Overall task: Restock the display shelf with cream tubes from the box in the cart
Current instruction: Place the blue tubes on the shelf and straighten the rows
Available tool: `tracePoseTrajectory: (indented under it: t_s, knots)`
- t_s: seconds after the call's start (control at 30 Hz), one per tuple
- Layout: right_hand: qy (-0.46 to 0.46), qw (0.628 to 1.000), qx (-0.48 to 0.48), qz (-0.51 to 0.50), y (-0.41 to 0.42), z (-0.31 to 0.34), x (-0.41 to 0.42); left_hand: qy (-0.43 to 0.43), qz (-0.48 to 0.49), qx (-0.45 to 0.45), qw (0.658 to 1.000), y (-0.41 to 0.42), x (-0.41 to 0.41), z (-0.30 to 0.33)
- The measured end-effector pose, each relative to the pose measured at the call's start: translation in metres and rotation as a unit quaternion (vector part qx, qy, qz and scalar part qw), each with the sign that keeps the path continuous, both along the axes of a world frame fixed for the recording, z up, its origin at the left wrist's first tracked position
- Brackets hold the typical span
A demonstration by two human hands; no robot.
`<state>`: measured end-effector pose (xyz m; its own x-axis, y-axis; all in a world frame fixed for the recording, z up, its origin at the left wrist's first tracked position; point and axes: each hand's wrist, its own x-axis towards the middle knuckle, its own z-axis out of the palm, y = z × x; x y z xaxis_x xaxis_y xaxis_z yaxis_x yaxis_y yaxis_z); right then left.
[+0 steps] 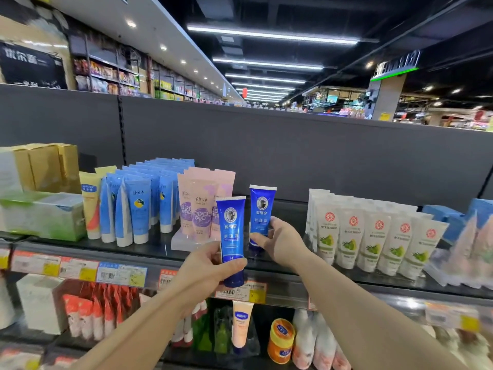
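Each of my hands holds one dark blue cream tube, upright with the cap down. My left hand point(210, 265) grips the nearer tube point(231, 233) in front of the shelf edge. My right hand point(280, 241) holds the other tube point(261, 212) by its lower part, over the bare gap on the top display shelf point(282, 209). That gap lies between the pink tubes point(202, 206) and the white tubes point(373, 236). The cart and the box are out of view.
Light blue tubes point(138, 204) and a yellow tube point(90, 206) stand left of the pink ones. Cardboard and green boxes point(42, 198) fill the shelf's far left. Price tags point(120, 273) line the shelf edge. A lower shelf holds tubes and an orange jar point(281, 340).
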<state>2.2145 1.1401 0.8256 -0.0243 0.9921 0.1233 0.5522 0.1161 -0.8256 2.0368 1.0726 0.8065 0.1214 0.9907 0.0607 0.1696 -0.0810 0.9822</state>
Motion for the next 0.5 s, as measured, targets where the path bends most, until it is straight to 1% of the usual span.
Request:
tracePoseTrajectory:
  t_s: [0.2, 0.27, 0.3, 0.4, 0.43, 0.47, 0.5]
  knots:
    - [-0.015, 1.0, -0.019, 0.006, -0.001, 0.005, 0.002, 0.0, 0.016, 0.002, 1.0, -0.004, 0.004, 0.003]
    - [0.014, 1.0, -0.011, 0.002, -0.008, 0.008, 0.004, -0.004, 0.021, -0.003, 1.0, -0.004, 0.005, 0.004]
    - [0.036, 0.999, 0.008, -0.014, -0.014, 0.01, 0.005, -0.006, 0.022, -0.005, 1.0, -0.004, 0.006, 0.005]
    - [0.088, 0.988, 0.104, -0.072, -0.038, 0.015, 0.009, -0.02, -0.001, -0.004, 1.0, -0.003, 0.008, 0.009]
    - [0.094, 0.987, 0.114, -0.068, -0.047, 0.016, 0.009, -0.027, -0.013, 0.003, 1.0, -0.003, 0.009, 0.01]
    - [0.093, 0.989, 0.101, -0.046, -0.055, 0.017, 0.009, -0.027, -0.03, 0.014, 0.999, -0.004, 0.012, 0.012]
    - [0.091, 0.993, 0.068, -0.012, -0.064, 0.018, 0.007, -0.016, -0.048, 0.032, 0.998, -0.004, 0.015, 0.013]
